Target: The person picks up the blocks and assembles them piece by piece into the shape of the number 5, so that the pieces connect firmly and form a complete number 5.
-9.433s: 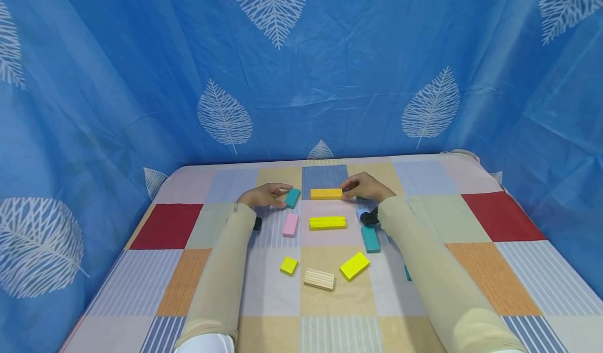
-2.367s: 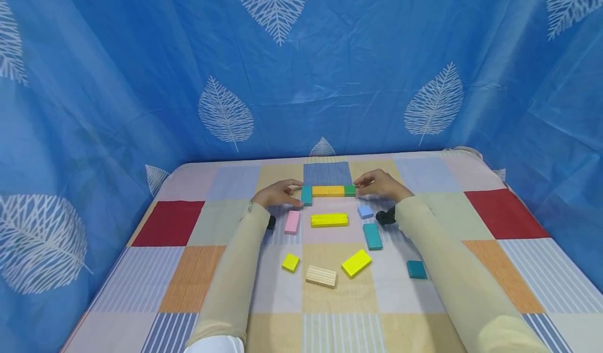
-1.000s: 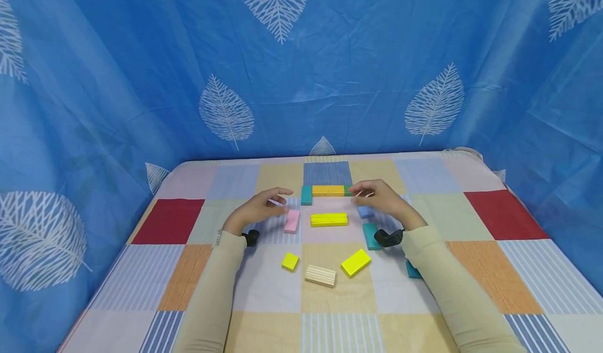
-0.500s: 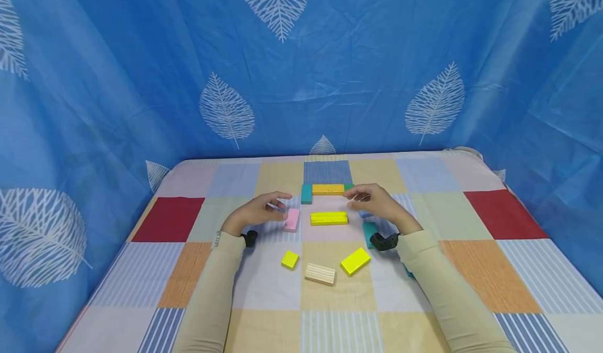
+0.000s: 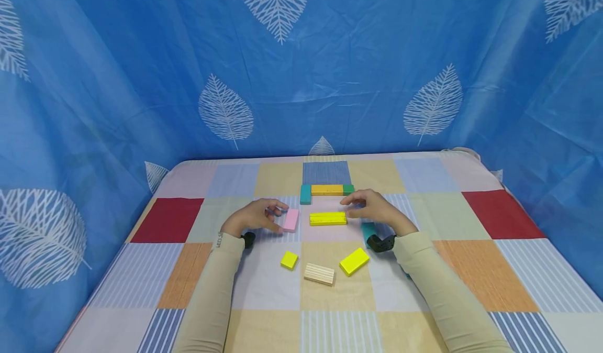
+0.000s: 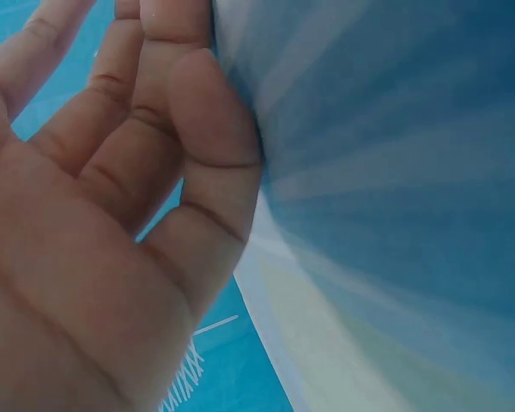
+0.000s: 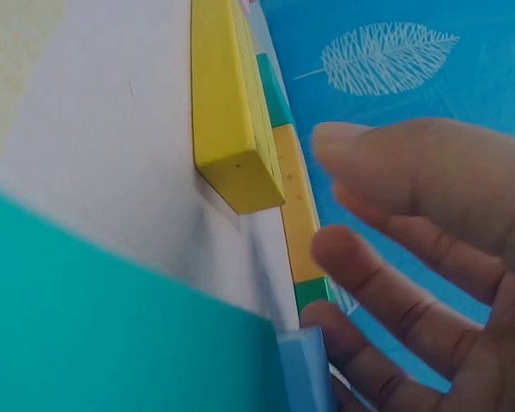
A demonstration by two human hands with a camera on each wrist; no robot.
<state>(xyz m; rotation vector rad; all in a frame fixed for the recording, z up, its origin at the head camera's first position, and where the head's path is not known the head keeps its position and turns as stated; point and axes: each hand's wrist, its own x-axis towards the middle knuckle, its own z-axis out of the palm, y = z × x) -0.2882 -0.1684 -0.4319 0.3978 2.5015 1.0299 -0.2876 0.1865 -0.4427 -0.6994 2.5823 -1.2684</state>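
My left hand (image 5: 254,216) hovers at the left side of a pink block (image 5: 291,220), thumb and fingers spread about its near and far corners; contact cannot be made out. The left wrist view shows the palm of that hand (image 6: 112,197), without the block. My right hand (image 5: 377,210), fingers loosely bent and holding nothing, is by the right end of a long yellow block (image 5: 327,218). In the right wrist view a gap separates its fingertips (image 7: 339,142) from the yellow block (image 7: 232,103). Behind lie a teal block (image 5: 305,195), an orange block (image 5: 327,189) and a green block (image 5: 348,189), joined in a row.
Nearer lie a small yellow square (image 5: 289,260), a striped wooden block (image 5: 319,274) and a yellow rectangular block (image 5: 354,262). Another teal block (image 5: 368,230) is partly behind the right wrist. A light blue block (image 7: 305,369) shows under the right hand. Patchwork cloth (image 5: 339,332) covers the table.
The left hand set the teal block at the orange block's left end, then drew back to the pink block. The right hand left the green block and moved nearer, toward the long yellow block.
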